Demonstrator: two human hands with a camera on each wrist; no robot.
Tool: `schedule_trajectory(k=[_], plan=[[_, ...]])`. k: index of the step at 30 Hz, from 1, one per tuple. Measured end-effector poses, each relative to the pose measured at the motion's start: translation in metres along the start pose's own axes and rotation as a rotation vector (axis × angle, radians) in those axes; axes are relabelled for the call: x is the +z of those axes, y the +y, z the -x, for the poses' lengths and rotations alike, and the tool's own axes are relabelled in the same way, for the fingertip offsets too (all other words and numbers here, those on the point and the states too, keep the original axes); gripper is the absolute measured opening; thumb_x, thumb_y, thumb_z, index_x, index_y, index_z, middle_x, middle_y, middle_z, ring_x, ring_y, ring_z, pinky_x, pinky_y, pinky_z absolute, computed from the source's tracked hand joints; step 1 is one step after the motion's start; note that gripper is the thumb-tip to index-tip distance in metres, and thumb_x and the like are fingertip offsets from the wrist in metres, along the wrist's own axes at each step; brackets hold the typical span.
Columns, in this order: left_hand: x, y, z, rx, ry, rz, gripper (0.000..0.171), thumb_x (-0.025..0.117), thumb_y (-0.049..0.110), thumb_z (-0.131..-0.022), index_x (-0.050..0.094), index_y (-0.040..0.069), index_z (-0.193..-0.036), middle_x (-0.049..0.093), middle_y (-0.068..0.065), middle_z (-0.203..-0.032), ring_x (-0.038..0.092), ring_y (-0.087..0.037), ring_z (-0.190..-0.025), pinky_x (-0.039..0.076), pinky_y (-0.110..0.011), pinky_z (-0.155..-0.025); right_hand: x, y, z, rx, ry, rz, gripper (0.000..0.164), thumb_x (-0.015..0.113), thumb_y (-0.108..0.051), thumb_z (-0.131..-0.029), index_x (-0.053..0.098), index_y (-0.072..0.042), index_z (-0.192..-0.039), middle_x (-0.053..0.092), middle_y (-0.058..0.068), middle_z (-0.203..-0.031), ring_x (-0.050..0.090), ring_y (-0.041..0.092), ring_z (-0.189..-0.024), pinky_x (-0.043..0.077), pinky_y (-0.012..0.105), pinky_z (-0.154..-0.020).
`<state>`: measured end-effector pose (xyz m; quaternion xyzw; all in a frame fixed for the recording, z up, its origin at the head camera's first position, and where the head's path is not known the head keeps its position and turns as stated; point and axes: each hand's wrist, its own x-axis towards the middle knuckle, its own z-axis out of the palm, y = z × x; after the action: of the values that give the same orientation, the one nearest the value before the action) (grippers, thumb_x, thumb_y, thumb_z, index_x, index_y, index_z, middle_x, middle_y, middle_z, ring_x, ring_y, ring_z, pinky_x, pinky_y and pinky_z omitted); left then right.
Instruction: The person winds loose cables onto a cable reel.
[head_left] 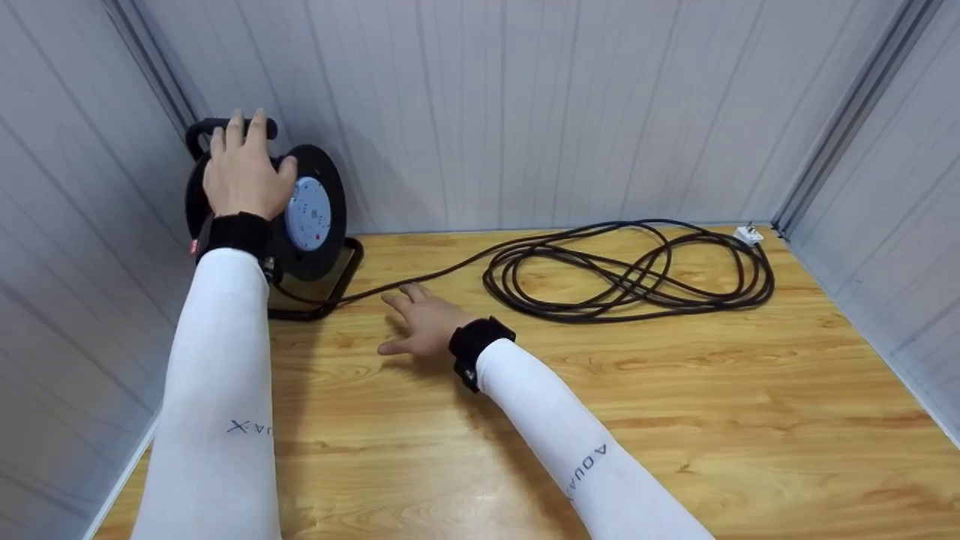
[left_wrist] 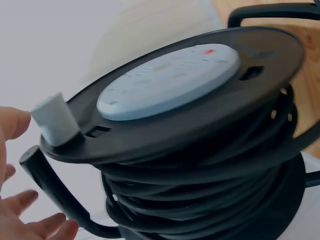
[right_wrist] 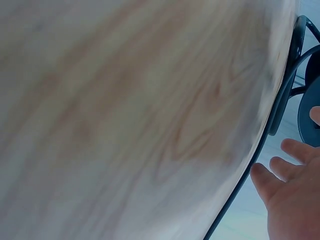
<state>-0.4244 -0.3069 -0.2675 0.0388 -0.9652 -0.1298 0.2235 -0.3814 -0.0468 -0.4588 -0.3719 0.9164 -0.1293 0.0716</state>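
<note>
The left grip (head_left: 246, 180), upper left of the frame, is spread and holds nothing; its thumb is at the reel's grey knob (left_wrist: 54, 120), though contact cannot be told. The right grip (head_left: 429, 324), at centre, is spread too, its fingertips by the cable's outgoing stretch (head_left: 442, 271); whether they touch is unclear. The cable reel (head_left: 330, 187) stands at left on its frame (head_left: 352, 264), part-wound. The step in hand looks like readying to wind; the next move seems to call for grasping the knob and guiding the cable. On the desk (head_left: 675, 390), loose loops (head_left: 626, 283) cross one another at right and could snag, the white plug (head_left: 748, 235) beside them. Walls (head_left: 525, 112) close behind may limit room.
</note>
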Motion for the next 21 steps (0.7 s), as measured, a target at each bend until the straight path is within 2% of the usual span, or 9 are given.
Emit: schedule_trajectory(k=[4,7,10,14,17,21], plan=[[-0.001,0.005,-0.004,0.031,-0.037,0.016,0.067,0.042,0.038,-0.101,0.011,0.019,-0.158,-0.002,-0.007,-0.164,-0.007,-0.039,-0.148,0.012,-0.059,-0.115,-0.001,0.001,0.000,0.009,-0.001,-0.001,0.101,0.046,-0.082,-0.079,0.015,-0.026,-0.157,0.012,0.017,-0.161,0.014,0.032,-0.148,0.028,0.045,-0.114],[0.002,0.007,-0.007,0.040,-0.026,-0.012,0.068,0.045,0.037,-0.100,0.015,0.015,-0.157,0.003,-0.011,-0.164,-0.003,-0.042,-0.148,0.011,-0.060,-0.115,0.000,0.003,0.001,0.028,-0.005,0.002,0.101,0.046,-0.083,-0.079,0.014,-0.027,-0.157,0.012,0.015,-0.161,0.012,0.031,-0.149,0.027,0.045,-0.115],[0.005,0.009,-0.010,0.036,-0.024,-0.066,0.076,0.048,0.041,-0.098,0.010,0.014,-0.157,0.006,-0.016,-0.162,0.002,-0.046,-0.145,0.006,-0.061,-0.115,0.003,0.005,0.001,0.035,-0.007,0.007,0.101,0.046,-0.083,-0.078,0.013,-0.028,-0.157,0.012,0.015,-0.161,0.012,0.030,-0.149,0.026,0.045,-0.115],[0.005,0.009,-0.014,0.004,-0.078,-0.106,0.084,0.047,0.044,-0.097,-0.002,0.010,-0.156,0.000,-0.019,-0.162,0.000,-0.049,-0.143,0.002,-0.062,-0.114,0.006,0.007,0.000,0.021,-0.010,0.002,0.102,0.045,-0.084,-0.078,0.013,-0.029,-0.157,0.013,0.015,-0.161,0.014,0.031,-0.148,0.026,0.046,-0.115],[0.004,0.008,-0.017,-0.007,-0.087,-0.102,0.082,0.046,0.040,-0.098,0.001,0.005,-0.156,-0.001,-0.019,-0.162,-0.002,-0.048,-0.143,0.004,-0.062,-0.114,0.006,0.008,0.001,0.022,-0.011,-0.001,0.103,0.045,-0.084,-0.077,0.013,-0.029,-0.157,0.013,0.014,-0.161,0.014,0.031,-0.148,0.025,0.047,-0.115],[0.003,0.004,-0.019,0.007,-0.105,-0.058,0.076,0.046,0.033,-0.099,0.004,0.006,-0.156,-0.001,-0.016,-0.163,-0.013,-0.042,-0.146,0.000,-0.060,-0.115,0.004,0.012,0.004,0.031,-0.011,0.002,0.101,0.047,-0.082,-0.078,0.014,-0.027,-0.157,0.014,0.014,-0.161,0.013,0.031,-0.148,0.023,0.046,-0.116]])
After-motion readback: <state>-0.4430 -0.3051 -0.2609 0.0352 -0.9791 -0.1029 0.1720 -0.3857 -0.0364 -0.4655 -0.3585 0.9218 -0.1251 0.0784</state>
